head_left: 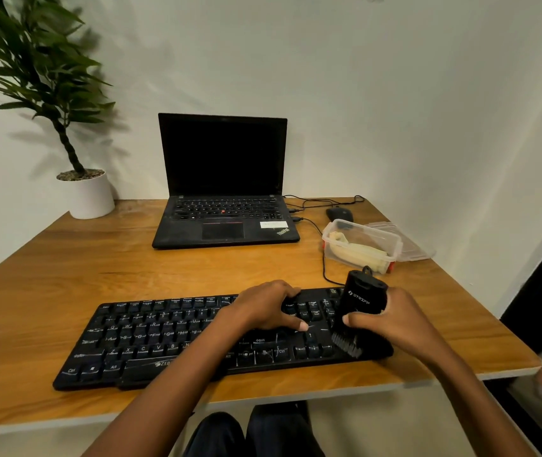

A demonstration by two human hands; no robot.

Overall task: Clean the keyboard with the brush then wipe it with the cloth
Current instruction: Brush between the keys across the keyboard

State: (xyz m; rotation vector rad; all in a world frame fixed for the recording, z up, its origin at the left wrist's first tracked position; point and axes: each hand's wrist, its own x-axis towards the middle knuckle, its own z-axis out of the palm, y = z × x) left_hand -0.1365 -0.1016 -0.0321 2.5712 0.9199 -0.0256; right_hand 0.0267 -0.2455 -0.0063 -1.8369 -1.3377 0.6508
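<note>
A black keyboard (151,338) lies along the front of the wooden desk (131,268). My right hand (398,321) grips a black brush (361,301) with a printed logo. Its bristles touch the keys at the keyboard's right end. My left hand (263,308) rests on the right-centre keys, fingers curved over the top edge and thumb on the keys. A pale yellow cloth (358,250) lies inside a clear plastic box (391,240) behind the keyboard on the right.
An open black laptop (223,179) stands at the back centre, with cables and a black mouse (338,213) to its right. The box's lid (411,245) lies beside the box. A potted plant (85,192) stands at the back left. The desk's right edge is close.
</note>
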